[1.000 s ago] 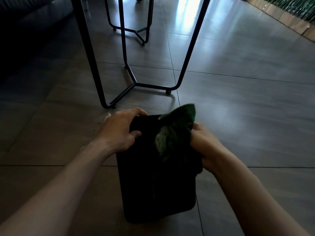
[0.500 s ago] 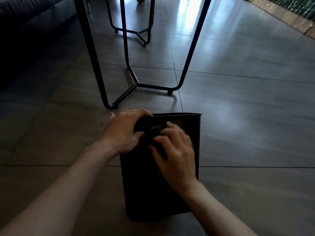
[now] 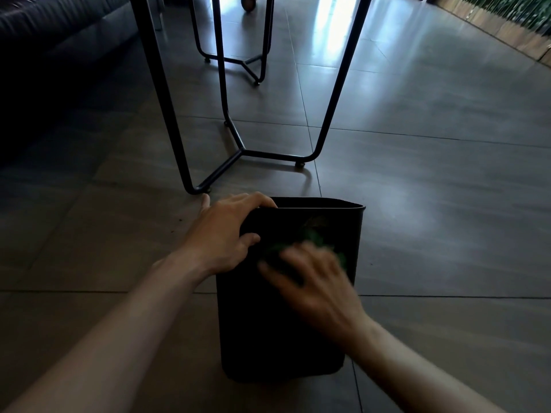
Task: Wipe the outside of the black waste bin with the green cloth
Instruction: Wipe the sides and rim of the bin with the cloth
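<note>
Centrally, the black waste bin [image 3: 277, 329] stands on the tiled floor [image 3: 447, 204], tilted toward the viewer, just in front of a black metal table frame [image 3: 235, 144]. The left hand [image 3: 222, 236] grips the bin's upper left rim, fingers [image 3: 262, 201] curled over the edge. The right hand [image 3: 316, 281], motion-blurred, presses the green cloth [image 3: 313, 242] flat against the bin's near outer wall, fingers spread. A dark sofa [image 3: 53, 40] lies at upper left.
</note>
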A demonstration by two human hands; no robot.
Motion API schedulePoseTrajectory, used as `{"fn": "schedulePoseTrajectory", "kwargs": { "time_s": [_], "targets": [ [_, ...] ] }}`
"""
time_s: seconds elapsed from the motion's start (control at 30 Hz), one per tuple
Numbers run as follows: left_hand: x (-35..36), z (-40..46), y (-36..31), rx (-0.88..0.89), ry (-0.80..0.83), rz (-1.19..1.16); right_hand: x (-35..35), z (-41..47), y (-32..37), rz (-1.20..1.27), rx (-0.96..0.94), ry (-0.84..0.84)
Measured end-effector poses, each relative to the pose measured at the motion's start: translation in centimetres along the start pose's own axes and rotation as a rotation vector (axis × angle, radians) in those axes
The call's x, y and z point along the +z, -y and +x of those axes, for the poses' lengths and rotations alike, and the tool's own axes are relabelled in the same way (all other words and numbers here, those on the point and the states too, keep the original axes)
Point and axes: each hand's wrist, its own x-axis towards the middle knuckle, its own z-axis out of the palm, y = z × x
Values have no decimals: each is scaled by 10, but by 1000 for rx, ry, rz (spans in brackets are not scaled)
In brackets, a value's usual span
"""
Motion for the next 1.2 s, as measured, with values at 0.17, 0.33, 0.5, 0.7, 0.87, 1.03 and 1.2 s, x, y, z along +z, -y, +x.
{"fn": "schedulePoseTrajectory", "kwargs": {
  "time_s": [0.17,0.33,0.5,0.7,0.87,1.03,1.2],
  "targets": [
    [0,3,-1,12,6,17,2,37,-6,-11,431,-140],
    [2,3,-1,-7,12,23,16,-60,51,-52,-137,191],
    [5,4,-6,29,20,34,2,-32,23,-20,3,56],
    [3,3,-6,20,21,63,-7,35,-20,-52,437,-163],
    [4,3,-7,11,23,55,4,-69,37,-39,-12,111],
    [6,3,-8,24,24,50,-10,-15,1,-27,213,-34],
    [5,2,-7,19,21,62,-11,28,-18,-73,470,-139]
  ]
}}
